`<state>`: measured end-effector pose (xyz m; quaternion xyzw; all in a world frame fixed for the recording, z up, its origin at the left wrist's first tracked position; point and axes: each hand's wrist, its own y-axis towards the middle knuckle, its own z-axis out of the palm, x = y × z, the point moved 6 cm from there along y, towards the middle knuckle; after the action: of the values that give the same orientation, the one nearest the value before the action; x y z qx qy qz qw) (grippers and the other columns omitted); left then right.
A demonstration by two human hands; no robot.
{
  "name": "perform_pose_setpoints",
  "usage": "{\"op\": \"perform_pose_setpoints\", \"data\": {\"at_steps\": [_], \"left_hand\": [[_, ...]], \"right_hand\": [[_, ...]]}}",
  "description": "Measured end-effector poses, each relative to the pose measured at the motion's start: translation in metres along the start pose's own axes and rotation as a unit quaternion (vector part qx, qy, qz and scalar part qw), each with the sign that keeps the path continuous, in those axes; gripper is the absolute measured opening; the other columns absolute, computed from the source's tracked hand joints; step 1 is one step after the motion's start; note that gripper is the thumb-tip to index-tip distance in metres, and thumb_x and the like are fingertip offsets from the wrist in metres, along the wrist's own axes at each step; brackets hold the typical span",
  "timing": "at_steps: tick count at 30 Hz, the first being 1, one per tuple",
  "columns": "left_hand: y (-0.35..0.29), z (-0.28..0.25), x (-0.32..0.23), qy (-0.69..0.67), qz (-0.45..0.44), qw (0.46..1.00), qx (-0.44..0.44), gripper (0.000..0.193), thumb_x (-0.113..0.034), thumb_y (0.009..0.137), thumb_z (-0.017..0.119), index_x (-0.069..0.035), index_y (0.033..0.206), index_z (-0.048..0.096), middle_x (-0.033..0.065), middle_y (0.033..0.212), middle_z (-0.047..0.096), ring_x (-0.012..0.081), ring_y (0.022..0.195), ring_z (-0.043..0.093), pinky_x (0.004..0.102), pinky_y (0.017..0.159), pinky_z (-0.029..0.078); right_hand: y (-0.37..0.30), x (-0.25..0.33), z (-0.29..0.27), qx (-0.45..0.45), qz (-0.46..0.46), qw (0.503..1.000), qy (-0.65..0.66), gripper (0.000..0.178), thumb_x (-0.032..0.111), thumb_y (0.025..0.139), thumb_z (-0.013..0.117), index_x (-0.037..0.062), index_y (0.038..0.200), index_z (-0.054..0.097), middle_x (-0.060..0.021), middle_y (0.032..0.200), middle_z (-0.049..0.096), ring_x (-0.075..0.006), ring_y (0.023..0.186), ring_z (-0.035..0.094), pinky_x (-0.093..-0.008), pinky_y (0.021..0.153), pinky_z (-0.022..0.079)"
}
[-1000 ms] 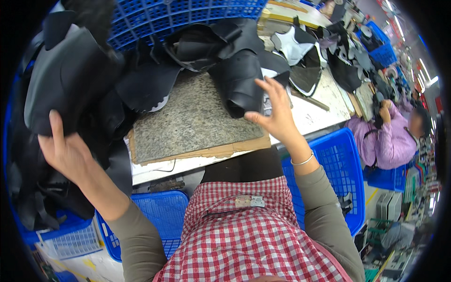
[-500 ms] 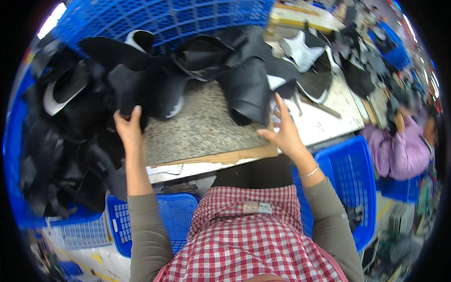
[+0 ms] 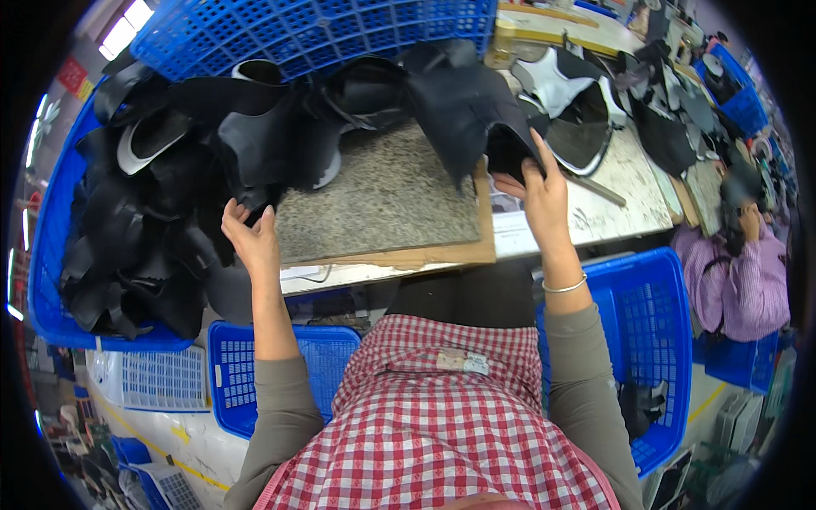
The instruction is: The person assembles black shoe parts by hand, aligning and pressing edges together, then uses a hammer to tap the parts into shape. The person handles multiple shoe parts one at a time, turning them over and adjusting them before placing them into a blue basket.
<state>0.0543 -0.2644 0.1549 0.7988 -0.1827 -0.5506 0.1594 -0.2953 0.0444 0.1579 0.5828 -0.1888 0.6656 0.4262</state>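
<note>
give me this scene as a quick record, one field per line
left hand: thumb and fingers apart beside heaped black pieces; contact unclear
right hand: gripping the edge of a curved black piece
work surface: speckled slab on a white table
far side: upright blue basket
lower right: blue crate with dark scraps
nearby: co-worker in a checked lilac shirt

The right grip (image 3: 546, 197), before only beside the curved black leather-like piece (image 3: 463, 102), now holds it by the open end. The piece has tilted up, its opening turned toward this grip, and more of the grey speckled flat board (image 3: 399, 200) is uncovered at this grip's left. The left grip (image 3: 255, 240) has come nearer to the right one.
</note>
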Motion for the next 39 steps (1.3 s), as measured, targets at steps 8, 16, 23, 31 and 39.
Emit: {"op": "perform_pose_setpoints", "data": {"at_steps": [8, 16, 23, 31, 39], "left_hand": [[-0.131, 0.077, -0.179, 0.1, 0.43, 0.868, 0.228, 0.078, -0.003, 0.07, 0.081, -0.026, 0.142, 0.062, 0.0107, 0.156, 0.047, 0.0399, 0.148, 0.035, 0.0606, 0.121, 0.026], [-0.08, 0.083, -0.092, 0.046, 0.301, 0.929, 0.211, 0.079, 0.021, 0.074, 0.053, -0.022, 0.14, 0.066, 0.0093, 0.15, 0.058, 0.0419, 0.146, 0.045, 0.0527, 0.116, 0.042], [-0.056, 0.102, -0.079, 0.015, 0.275, 0.938, 0.209, 0.067, 0.016, 0.083, 0.057, -0.024, 0.137, 0.067, 0.009, 0.147, 0.061, 0.0399, 0.138, 0.055, 0.0488, 0.11, 0.051], [-0.032, 0.119, -0.072, 0.062, 0.332, 0.862, 0.377, 0.086, 0.025, 0.074, 0.047, -0.026, 0.141, 0.064, 0.004, 0.157, 0.052, 0.0337, 0.147, 0.046, 0.0476, 0.123, 0.04], [0.003, 0.142, -0.053, 0.014, 0.329, 0.784, 0.526, 0.103, 0.028, 0.065, 0.036, -0.029, 0.149, 0.057, 0.0045, 0.161, 0.047, 0.0331, 0.148, 0.044, 0.049, 0.128, 0.031]], "right_hand": [[-0.055, 0.006, 0.1, 0.123, -0.211, 0.798, -0.551, 0.078, -0.002, 0.08, 0.066, -0.0024, 0.153, 0.039, -0.0308, 0.143, 0.056, -0.0445, 0.105, 0.071, -0.0472, 0.088, 0.06], [-0.04, -0.03, -0.038, 0.136, -0.196, 0.838, -0.49, 0.055, -0.008, 0.085, 0.064, 0.0037, 0.139, 0.06, -0.0219, 0.133, 0.064, -0.0402, 0.126, 0.06, -0.0443, 0.109, 0.049], [0.049, -0.067, -0.192, 0.039, -0.036, 0.581, -0.812, 0.065, 0.002, 0.084, 0.065, 0.0082, 0.147, 0.052, -0.0196, 0.137, 0.061, -0.0388, 0.124, 0.059, -0.0482, 0.107, 0.047], [0.02, -0.049, -0.188, 0.071, -0.077, 0.591, -0.8, 0.03, 0.024, 0.1, 0.062, 0.0067, 0.125, 0.06, -0.018, 0.107, 0.069, -0.0408, 0.087, 0.069, -0.0507, 0.074, 0.056], [-0.06, 0.022, -0.063, 0.176, 0.004, 0.801, -0.572, 0.027, 0.027, 0.108, 0.057, 0.0004, 0.106, 0.06, -0.0242, 0.075, 0.062, -0.0438, 0.065, 0.061, -0.0437, 0.06, 0.049]]}}
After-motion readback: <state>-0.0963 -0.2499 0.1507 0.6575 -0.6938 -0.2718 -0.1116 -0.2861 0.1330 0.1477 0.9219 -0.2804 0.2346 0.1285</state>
